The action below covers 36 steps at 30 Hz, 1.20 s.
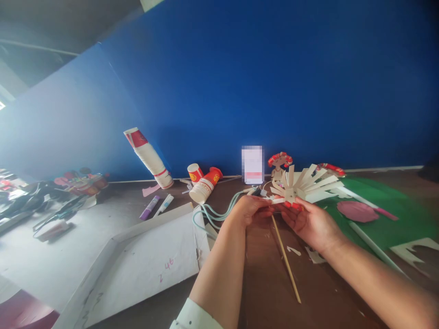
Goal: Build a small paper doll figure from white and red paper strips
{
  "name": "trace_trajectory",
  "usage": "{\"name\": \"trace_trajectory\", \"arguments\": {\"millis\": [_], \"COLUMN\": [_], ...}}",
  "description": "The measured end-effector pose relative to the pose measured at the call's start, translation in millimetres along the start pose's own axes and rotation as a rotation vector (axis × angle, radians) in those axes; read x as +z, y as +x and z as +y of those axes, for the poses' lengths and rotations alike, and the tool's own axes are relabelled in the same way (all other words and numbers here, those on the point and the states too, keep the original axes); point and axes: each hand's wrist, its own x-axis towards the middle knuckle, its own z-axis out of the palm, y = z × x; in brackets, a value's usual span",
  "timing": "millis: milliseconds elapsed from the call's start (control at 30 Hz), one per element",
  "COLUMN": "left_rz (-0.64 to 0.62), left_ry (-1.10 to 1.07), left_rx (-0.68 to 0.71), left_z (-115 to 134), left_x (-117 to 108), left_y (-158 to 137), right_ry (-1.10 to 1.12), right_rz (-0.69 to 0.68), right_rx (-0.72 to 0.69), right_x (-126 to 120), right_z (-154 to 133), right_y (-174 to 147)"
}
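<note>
Between my two hands is a paper cup cut into strips (pixel 297 186), its white strips fanned out like petals. My left hand (pixel 253 208) pinches one of the strips on the left side. Fingers of my right hand (pixel 310 221) are closed at the cup's base, where some red shows near the fingertips. A thin wooden stick (pixel 285 258) slants from beneath my hands toward the table's front; its upper end is hidden, and I cannot tell whether it is joined to the cup.
Nested paper cups (pixel 151 157) lean against the blue partition (pixel 240 82). More cups (pixel 206 185) lie nearby. A white box lid (pixel 151 256), glue stick (pixel 150 207) and pale cable (pixel 219 214) are left. Green paper (pixel 384 196) and a pink paper piece (pixel 357 211) lie right.
</note>
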Motion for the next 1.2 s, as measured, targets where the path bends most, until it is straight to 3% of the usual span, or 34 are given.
{"name": "trace_trajectory", "arguments": {"millis": [433,867,1033,1200], "left_rz": [0.011,0.014,0.056,0.041], "left_ry": [0.064,-0.011,-0.032,-0.021], "left_rx": [0.039,0.05,0.076,0.069], "left_z": [0,-6,-5,-6], "left_x": [-5,-10,-5,-2], "left_y": [2,8,5,7], "right_ry": [-0.002,-0.006,0.006,-0.133], "right_rz": [0.005,0.016,-0.106,-0.227], "right_rx": [-0.008,-0.023,-0.057,-0.098], "right_x": [0,-4,3,3], "right_z": [-1,-2,-1,11], "right_y": [-1,3,-6,-9]}}
